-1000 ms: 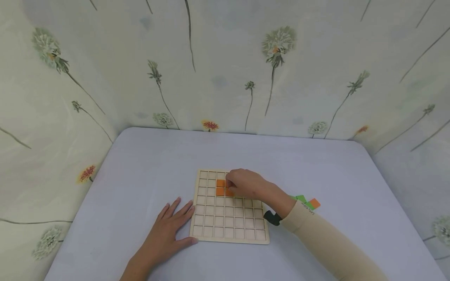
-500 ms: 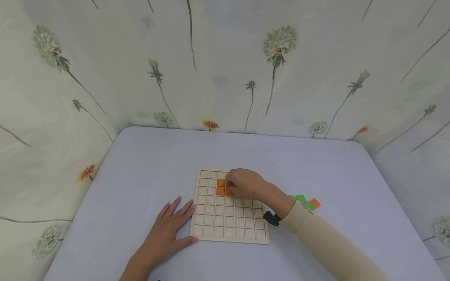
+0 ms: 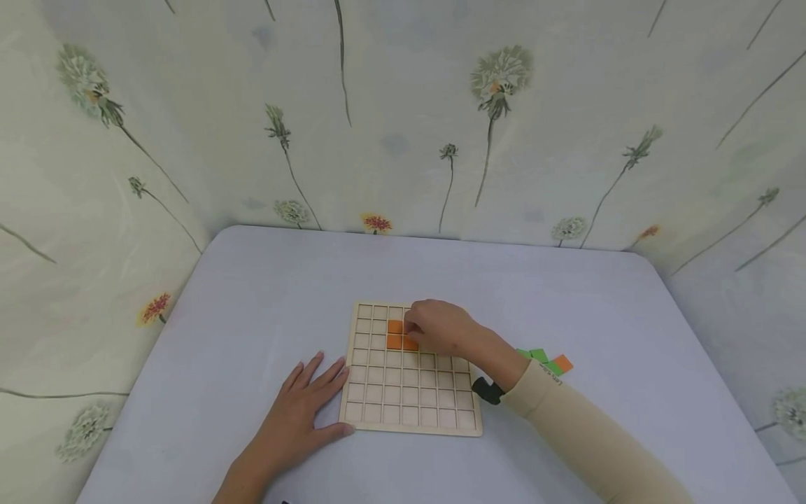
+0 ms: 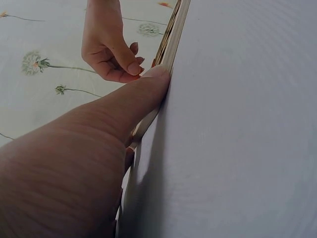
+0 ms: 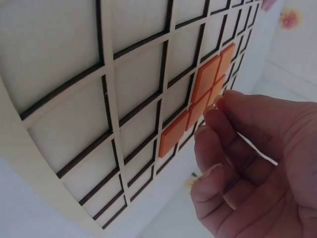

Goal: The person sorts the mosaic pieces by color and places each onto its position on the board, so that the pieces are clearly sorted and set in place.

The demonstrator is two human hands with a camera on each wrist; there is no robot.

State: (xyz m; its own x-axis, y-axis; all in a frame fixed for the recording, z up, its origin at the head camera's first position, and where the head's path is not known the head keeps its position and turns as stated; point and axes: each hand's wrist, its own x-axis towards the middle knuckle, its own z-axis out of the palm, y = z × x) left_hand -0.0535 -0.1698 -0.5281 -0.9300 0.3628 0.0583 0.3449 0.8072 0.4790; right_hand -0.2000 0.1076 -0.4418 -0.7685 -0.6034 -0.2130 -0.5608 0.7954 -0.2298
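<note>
A square wooden grid board [image 3: 401,394] lies on the table, with several flat square orange tiles [image 3: 394,341] in its cells. Over the upper part of the board, my right hand [image 3: 441,327] has thumb and index finger pinched on an orange tile [image 5: 216,90], which the hand mostly hides in the head view. In the right wrist view the orange tiles [image 5: 174,134] sit side by side in the cells. My left hand [image 3: 297,413] lies spread on the table, its fingertips and thumb [image 4: 143,89] touching the board's left edge.
Right of the board, partly behind the right sleeve [image 3: 567,420], lie several green tiles [image 3: 539,355] and an orange tile [image 3: 563,365]. A dark object [image 3: 488,390] shows at the right wrist. Flower-patterned cloth [image 3: 403,105] rises behind the pale table.
Both hands and the board keep practically the same places. Only a very slight shift of the whole head view shows.
</note>
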